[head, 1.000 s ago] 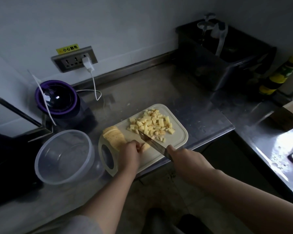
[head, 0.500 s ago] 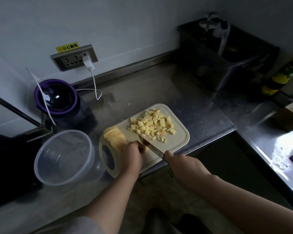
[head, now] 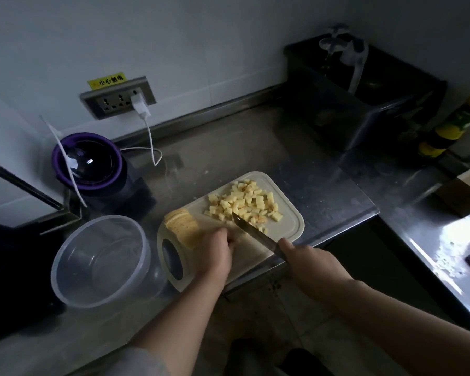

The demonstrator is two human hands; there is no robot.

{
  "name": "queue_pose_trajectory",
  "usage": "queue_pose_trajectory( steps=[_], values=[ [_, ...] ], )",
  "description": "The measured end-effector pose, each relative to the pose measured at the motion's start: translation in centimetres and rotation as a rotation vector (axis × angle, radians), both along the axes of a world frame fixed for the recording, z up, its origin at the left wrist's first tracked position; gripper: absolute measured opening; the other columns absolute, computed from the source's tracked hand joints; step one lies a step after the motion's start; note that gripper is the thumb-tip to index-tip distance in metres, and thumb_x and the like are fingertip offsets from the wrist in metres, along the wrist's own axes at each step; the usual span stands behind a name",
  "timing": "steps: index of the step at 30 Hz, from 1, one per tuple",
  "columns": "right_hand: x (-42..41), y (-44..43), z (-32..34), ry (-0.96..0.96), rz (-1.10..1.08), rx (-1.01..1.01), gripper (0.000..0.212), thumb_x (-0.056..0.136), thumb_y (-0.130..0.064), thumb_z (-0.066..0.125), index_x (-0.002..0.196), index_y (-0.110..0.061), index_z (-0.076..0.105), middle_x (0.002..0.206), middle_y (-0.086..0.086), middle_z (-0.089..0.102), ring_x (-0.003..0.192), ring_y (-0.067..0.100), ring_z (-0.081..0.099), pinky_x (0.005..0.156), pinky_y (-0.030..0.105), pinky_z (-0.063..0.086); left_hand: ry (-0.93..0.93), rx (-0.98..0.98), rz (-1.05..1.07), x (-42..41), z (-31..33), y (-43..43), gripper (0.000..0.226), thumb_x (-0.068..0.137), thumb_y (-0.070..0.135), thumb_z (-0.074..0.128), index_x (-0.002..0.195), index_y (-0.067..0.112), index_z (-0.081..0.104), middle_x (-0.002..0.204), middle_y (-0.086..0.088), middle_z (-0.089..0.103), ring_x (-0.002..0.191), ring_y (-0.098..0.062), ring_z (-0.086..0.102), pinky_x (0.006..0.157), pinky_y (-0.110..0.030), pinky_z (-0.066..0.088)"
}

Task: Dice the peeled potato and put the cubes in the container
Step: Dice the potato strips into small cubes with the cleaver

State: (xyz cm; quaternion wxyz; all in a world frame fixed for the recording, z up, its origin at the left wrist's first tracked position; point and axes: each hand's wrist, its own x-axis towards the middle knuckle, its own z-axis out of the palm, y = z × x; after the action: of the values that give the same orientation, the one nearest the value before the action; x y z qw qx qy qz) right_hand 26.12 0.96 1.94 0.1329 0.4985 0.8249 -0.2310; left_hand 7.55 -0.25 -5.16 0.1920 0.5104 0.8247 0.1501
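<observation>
right hand (head: 311,263) grips the knife (head: 254,234), blade just beside the left hand (head: 215,252), whose curled fingers hide their hold; potato cubes (head: 244,203) beyond.

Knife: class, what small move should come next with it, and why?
Probably bring the knife down for the next cut, just beside the curled fingers of the left hand. The right hand holds the blade slanted over the board, cubes lie heaped beyond it, uncut slices wait at the left, and the container holds nothing yet.
</observation>
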Motion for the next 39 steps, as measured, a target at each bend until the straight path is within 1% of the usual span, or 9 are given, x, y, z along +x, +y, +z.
queue_pose_trajectory(
  steps=[4,9,14,19,24,26,30,35,39],
  values=[
    [0.5,0.6,0.6,-0.001,-0.023,0.028,0.044,0.099,-0.015,0.047,0.137,-0.028,0.03,0.077,-0.006,0.053,0.072,0.012,0.062,0.065,0.028,0.056,-0.016,0.031,-0.009,0.3,0.3,1.2,0.021,0.097,0.017,0.052,0.117,0.019,0.059,0.114,0.0,0.063,0.105,-0.011,0.059,0.078,-0.017,0.04],
    [0.1,0.4,1.2,0.042,-0.018,0.015,0.041,0.099,-0.013,0.046,0.135,-0.026,0.031,0.074,-0.006,0.05,0.062,0.009,0.053,0.057,0.025,0.048,-0.051,0.111,0.011,-1.4,2.8,0.4,0.021,0.091,0.017,0.061,0.112,0.017,0.06,0.109,0.002,0.065,0.1,-0.012,0.062,0.076,-0.019,0.048],
    [-1.6,-0.4,0.6,0.074,0.019,-0.058,0.042,0.099,-0.014,0.046,0.137,-0.026,0.033,0.092,-0.001,0.06,0.078,0.012,0.062,0.067,0.027,0.055,0.049,0.224,0.047,-5.9,5.0,-3.1,0.022,0.091,0.017,0.062,0.112,0.018,0.063,0.112,0.002,0.062,0.097,-0.011,0.059,0.074,-0.018,0.044],
    [-2.9,-0.9,-0.5,0.088,0.02,-0.115,0.038,0.098,-0.017,0.048,0.133,-0.029,0.036,0.098,-0.002,0.06,0.087,0.013,0.063,0.074,0.031,0.059,0.151,0.121,-0.03,-6.3,4.3,-5.0,0.031,0.091,0.02,0.061,0.122,0.016,0.06,0.128,-0.001,0.051,0.107,-0.016,0.055,0.086,-0.028,0.049],
    [-3.1,-0.2,-1.2,0.049,-0.021,-0.098,0.046,0.099,-0.018,0.048,0.14,-0.027,0.029,0.099,-0.002,0.059,0.083,0.01,0.062,0.066,0.023,0.055,0.231,-0.002,-0.086,-5.9,2.4,-6.0,0.044,0.096,0.022,0.053,0.14,0.021,0.046,0.139,0.001,0.038,0.119,-0.012,0.047,0.098,-0.025,0.041],
    [-3.2,-0.2,-1.3,0.022,-0.018,-0.101,0.047,0.1,-0.018,0.045,0.143,-0.021,0.027,0.102,0.0,0.06,0.083,0.012,0.062,0.069,0.025,0.054,0.279,-0.017,-0.108,-5.9,1.6,-6.4,0.05,0.096,0.022,0.052,0.144,0.024,0.039,0.14,0.003,0.035,0.12,-0.01,0.044,0.099,-0.024,0.041],
    [-3.4,-0.4,-1.4,0.042,-0.077,-0.055,0.027,0.101,-0.016,0.036,0.127,-0.012,0.04,0.108,0.012,0.061,0.095,0.032,0.063,0.078,0.041,0.053,0.348,-0.043,-0.112,-6.2,0.3,-6.9,0.057,0.095,0.026,0.054,0.147,0.026,0.033,0.141,0.004,0.032,0.117,-0.008,0.047,0.094,-0.026,0.048],
    [-3.3,-0.3,-1.7,0.049,-0.091,-0.067,0.025,0.1,-0.016,0.036,0.125,-0.013,0.041,0.108,0.013,0.061,0.095,0.034,0.063,0.08,0.044,0.053,0.362,-0.028,-0.067,-6.0,0.1,-6.6,0.055,0.093,0.029,0.056,0.144,0.027,0.035,0.138,0.003,0.037,0.115,-0.008,0.05,0.092,-0.027,0.049],
    [-3.3,-0.2,-1.8,0.049,-0.089,-0.061,0.025,0.1,-0.018,0.036,0.124,-0.014,0.041,0.106,0.012,0.061,0.094,0.033,0.064,0.079,0.042,0.053,0.371,-0.034,-0.031,-5.8,0.4,-5.9,0.044,0.092,0.029,0.057,0.133,0.024,0.043,0.132,0.001,0.044,0.11,-0.012,0.053,0.088,-0.028,0.051]
  ],
)
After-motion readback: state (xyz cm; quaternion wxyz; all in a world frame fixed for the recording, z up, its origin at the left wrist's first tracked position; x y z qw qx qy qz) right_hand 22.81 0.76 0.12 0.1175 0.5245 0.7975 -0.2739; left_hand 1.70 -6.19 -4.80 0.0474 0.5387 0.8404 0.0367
